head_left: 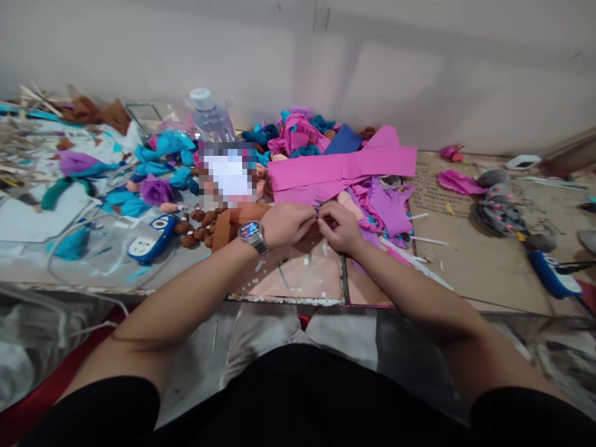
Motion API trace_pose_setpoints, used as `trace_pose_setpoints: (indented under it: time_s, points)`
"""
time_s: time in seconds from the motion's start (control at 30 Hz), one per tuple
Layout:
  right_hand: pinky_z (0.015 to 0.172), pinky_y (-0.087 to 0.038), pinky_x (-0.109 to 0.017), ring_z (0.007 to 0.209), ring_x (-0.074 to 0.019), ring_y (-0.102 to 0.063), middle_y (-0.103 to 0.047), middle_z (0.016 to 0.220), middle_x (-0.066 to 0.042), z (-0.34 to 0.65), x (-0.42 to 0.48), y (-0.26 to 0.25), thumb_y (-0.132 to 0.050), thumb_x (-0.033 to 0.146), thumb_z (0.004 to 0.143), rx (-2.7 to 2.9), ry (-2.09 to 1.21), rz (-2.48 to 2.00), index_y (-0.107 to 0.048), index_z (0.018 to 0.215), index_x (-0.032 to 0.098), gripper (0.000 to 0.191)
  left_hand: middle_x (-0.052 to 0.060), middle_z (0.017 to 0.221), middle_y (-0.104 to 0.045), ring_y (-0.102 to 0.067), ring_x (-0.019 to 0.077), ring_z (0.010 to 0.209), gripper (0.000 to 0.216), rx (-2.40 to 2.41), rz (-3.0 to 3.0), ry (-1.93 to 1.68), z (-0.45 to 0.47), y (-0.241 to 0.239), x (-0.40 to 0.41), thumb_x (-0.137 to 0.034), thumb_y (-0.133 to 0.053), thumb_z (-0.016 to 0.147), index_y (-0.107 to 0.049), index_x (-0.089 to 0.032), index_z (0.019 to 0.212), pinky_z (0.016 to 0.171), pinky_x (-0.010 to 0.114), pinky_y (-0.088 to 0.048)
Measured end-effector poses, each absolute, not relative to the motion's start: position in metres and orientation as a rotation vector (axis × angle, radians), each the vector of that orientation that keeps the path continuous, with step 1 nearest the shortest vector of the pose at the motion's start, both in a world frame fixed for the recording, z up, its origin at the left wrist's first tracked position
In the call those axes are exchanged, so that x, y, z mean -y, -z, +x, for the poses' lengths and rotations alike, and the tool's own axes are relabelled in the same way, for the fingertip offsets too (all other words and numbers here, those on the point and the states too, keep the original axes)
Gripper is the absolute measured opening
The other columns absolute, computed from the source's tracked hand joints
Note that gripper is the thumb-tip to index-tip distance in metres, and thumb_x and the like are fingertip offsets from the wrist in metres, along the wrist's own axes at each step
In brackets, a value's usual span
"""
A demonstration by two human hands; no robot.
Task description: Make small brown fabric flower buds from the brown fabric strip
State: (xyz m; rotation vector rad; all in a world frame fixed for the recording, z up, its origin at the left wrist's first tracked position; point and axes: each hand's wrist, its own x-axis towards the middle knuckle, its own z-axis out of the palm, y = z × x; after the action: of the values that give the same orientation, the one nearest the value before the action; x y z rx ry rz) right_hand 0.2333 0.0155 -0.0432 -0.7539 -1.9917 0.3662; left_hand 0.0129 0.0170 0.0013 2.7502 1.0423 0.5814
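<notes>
My left hand (289,223), with a watch (250,231) on its wrist, meets my right hand (343,226) above the front of the table. Both hands are closed, fingertips pinched together almost touching. Something small and dark shows between them, too small to name. Just behind lies a long strip of pink paper (344,167). Brown paper (228,226) lies beside my left wrist, with several crumpled brown balls (200,226) left of it. Purple paper scraps (388,208) are heaped behind my right hand.
A plastic bottle (212,118) stands at the back. At left are a blue-and-white device (153,239), a white cable and blue paper pieces (123,202). Flat cardboard (447,248) lies at right, with a round grey object (498,208) and another blue device (552,273).
</notes>
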Motion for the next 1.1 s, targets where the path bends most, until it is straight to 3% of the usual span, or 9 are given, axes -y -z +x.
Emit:
trace_pose_setpoints:
  time_s: [0.23, 0.63, 0.9, 1.1]
  points:
    - [0.078, -0.05, -0.038, 0.084, -0.0229, -0.064, -0.07, 0.09, -0.005, 0.234, -0.018, 0.043, -0.061, 0.028, 0.098, 2.038, -0.421, -0.839, -0.063, 0.091, 0.024, 0.008, 0.01, 0.095, -0.078, -0.069, 0.024, 0.085, 0.036, -1.077, 2.697, -0.477, 0.009, 0.002, -0.024, -0.034, -0.045, 0.11, -0.075, -0.019, 0.099, 0.073, 0.035, -0.043]
    - [0.08, -0.052, -0.038, 0.085, -0.0231, -0.067, -0.075, 0.092, -0.006, 0.229, -0.026, 0.049, -0.063, 0.042, 0.103, 2.008, -0.362, -0.914, -0.07, 0.094, 0.023, 0.022, 0.01, 0.102, -0.081, -0.071, 0.0255, 0.092, 0.034, -1.104, 2.702, -0.532, 0.004, 0.008, -0.038, -0.031, -0.048, 0.108, -0.079, -0.019, 0.108, 0.08, 0.036, -0.048]
    - [0.081, -0.053, -0.039, 0.085, -0.0237, -0.067, -0.075, 0.092, -0.007, 0.229, -0.029, 0.049, -0.064, 0.038, 0.1, 2.034, -0.308, -0.923, -0.069, 0.092, 0.023, 0.017, 0.01, 0.099, -0.081, -0.07, 0.0254, 0.092, 0.034, -1.154, 2.732, -0.492, 0.003, 0.004, -0.038, -0.032, -0.049, 0.108, -0.081, -0.019, 0.106, 0.078, 0.035, -0.047]
    - [0.077, -0.053, -0.038, 0.081, -0.0225, -0.064, -0.073, 0.09, -0.007, 0.228, -0.032, 0.052, -0.062, 0.047, 0.101, 2.055, -0.301, -0.957, -0.067, 0.092, 0.023, 0.026, 0.01, 0.099, -0.08, -0.07, 0.0248, 0.091, 0.032, -1.14, 2.715, -0.518, 0.003, 0.003, -0.038, -0.034, -0.053, 0.106, -0.082, -0.021, 0.105, 0.079, 0.035, -0.046]
